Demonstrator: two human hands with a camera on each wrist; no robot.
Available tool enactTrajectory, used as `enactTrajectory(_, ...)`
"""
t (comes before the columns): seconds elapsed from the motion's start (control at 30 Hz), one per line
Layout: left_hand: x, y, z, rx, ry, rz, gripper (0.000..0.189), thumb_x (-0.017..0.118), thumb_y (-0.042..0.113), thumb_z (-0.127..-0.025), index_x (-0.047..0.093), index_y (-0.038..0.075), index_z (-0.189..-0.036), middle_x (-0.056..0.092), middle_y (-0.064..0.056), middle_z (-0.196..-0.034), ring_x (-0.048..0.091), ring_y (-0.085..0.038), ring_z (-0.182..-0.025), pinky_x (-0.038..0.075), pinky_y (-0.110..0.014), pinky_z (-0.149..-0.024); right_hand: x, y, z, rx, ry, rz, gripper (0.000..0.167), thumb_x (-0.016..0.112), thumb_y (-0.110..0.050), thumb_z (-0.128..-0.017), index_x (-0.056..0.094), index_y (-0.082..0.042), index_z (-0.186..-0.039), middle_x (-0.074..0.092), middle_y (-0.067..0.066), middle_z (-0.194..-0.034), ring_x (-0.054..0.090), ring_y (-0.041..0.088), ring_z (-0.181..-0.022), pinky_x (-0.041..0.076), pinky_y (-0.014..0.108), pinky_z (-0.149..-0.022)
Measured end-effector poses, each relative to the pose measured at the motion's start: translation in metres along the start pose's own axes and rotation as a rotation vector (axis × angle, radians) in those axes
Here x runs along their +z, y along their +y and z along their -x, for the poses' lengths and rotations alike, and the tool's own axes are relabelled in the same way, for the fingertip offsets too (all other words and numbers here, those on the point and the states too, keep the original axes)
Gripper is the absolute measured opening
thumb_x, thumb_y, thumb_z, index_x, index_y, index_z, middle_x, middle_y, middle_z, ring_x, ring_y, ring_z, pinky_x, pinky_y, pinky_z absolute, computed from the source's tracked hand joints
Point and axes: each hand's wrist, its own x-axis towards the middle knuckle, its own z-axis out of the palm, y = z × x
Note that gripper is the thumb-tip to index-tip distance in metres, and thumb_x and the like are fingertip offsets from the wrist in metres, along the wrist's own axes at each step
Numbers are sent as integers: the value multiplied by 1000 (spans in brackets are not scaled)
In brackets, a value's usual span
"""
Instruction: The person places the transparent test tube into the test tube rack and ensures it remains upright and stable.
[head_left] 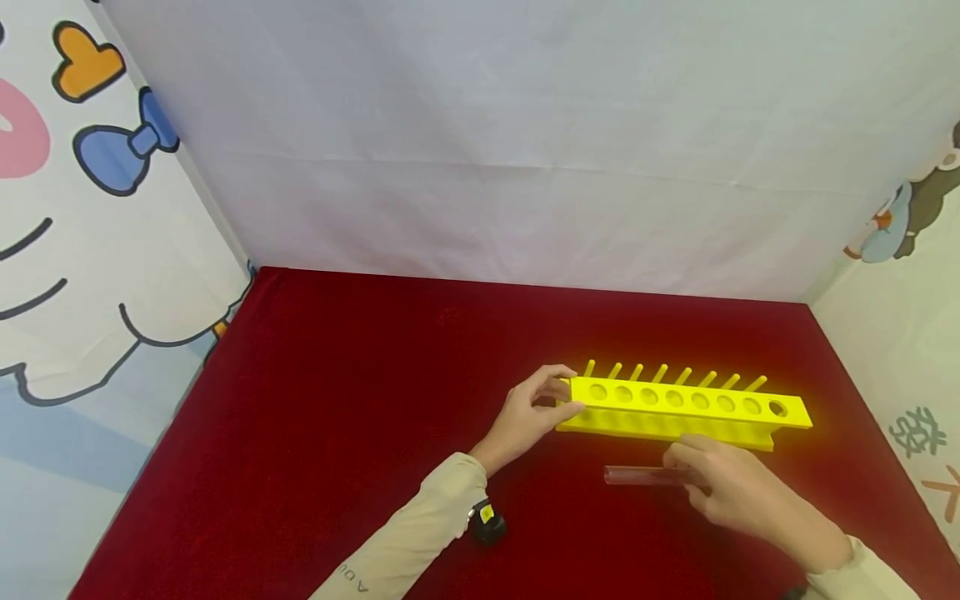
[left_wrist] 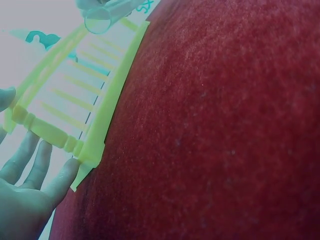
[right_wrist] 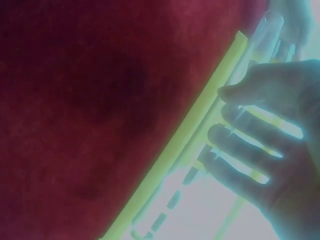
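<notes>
A yellow test tube rack (head_left: pixel 637 425), with a row of round holes on top and several slanted pegs along its back, stands at the right part of the table. My left hand (head_left: pixel 528 417) grips its left end, thumb at the front; in the left wrist view the fingers spread round the rack's end post (left_wrist: pixel 47 132). In front of the rack, my right hand (head_left: pixel 731 487) holds a clear test tube (head_left: pixel 630 476) lying nearly level, one end pointing left. The right wrist view shows the tube (right_wrist: pixel 267 32) beyond the thumb; its other end is hidden by the hand.
Dark red cloth (head_left: pixel 337 433) covers the table. A white curtain (head_left: pixel 487 167) hangs behind it, and panels with cartoon prints (head_left: pixel 116 158) stand at the left and right sides. A small black device (head_left: pixel 489 525) sits at my left wrist.
</notes>
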Motion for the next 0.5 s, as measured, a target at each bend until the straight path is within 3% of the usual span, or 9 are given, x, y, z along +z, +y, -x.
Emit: enactTrajectory(0.5, 2, -1, 0, 33, 0, 7, 39, 71, 24, -86, 55, 26, -122, 62, 5, -107, 60, -13, -98, 49, -35, -89, -9, -1, 7, 8, 81, -13, 40, 81, 0, -63, 63, -23, -90, 57, -15, -85, 51, 6, -74, 53, 27, -66)
